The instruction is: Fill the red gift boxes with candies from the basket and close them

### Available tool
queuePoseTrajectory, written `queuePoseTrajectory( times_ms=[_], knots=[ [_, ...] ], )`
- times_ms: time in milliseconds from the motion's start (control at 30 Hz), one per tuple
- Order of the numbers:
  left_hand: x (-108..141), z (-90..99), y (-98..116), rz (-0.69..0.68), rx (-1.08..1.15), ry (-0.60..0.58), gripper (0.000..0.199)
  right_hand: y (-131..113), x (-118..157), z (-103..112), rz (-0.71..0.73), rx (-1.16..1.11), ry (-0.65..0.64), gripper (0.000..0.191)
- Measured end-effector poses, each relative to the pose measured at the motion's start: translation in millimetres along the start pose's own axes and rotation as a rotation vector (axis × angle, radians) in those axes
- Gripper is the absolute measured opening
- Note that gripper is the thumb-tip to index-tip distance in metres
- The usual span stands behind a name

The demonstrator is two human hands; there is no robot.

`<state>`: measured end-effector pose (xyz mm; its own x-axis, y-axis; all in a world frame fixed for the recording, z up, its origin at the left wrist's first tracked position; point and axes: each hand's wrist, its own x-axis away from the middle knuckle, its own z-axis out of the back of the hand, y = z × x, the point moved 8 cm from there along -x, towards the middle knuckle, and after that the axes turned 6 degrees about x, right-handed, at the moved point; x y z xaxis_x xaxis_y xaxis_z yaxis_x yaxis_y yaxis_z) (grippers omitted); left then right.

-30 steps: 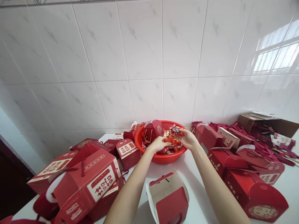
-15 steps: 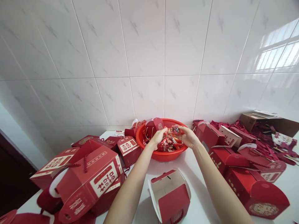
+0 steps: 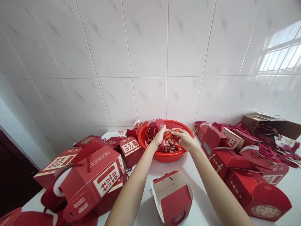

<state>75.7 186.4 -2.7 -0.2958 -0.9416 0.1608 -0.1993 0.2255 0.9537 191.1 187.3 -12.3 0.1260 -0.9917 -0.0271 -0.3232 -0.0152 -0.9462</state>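
Observation:
Both hands are over a red plastic basket (image 3: 168, 158) that holds wrapped candies (image 3: 169, 147) and a small red box (image 3: 153, 129). My left hand (image 3: 160, 135) is at the basket's middle, beside the small box, its fingers pointing right; what it holds, if anything, is hard to tell. My right hand (image 3: 184, 138) pinches a red-wrapped candy (image 3: 176, 131) between thumb and fingers, close to my left fingertips. Nearer to me on the white table stands an open red box (image 3: 175, 201) with a pale interior and nothing visible inside.
Closed red gift boxes (image 3: 94, 175) are piled at the left. More red boxes (image 3: 258, 191) stand at the right, before dark red ribbons (image 3: 265, 147) and a brown cardboard box (image 3: 250, 124). A tiled wall (image 3: 150, 47) rises behind the table.
My right hand has moved slightly left and down, closer to my left hand, and a red candy now shows at its fingertips. The view has shifted slightly.

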Motion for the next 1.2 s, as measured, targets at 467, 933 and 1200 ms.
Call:
queuePoseTrajectory(
  times_ms=[467,933,1200],
  knots=[
    [-0.8,14.4,-1.4,-0.027,0.173,0.037,0.036,-11.1,8.9,-15.2,0.023,0.063,0.005,0.025],
    [67.9,-7.2,27.7,-0.041,0.009,-0.196,0.021,-77.5,78.1,-60.8,0.230,0.434,-0.306,0.026],
    [136.5,-14.8,23.5,0.041,-0.482,-0.275,0.019,-85.8,139.3,-88.3,0.307,1.065,-0.653,0.014]
  ],
)
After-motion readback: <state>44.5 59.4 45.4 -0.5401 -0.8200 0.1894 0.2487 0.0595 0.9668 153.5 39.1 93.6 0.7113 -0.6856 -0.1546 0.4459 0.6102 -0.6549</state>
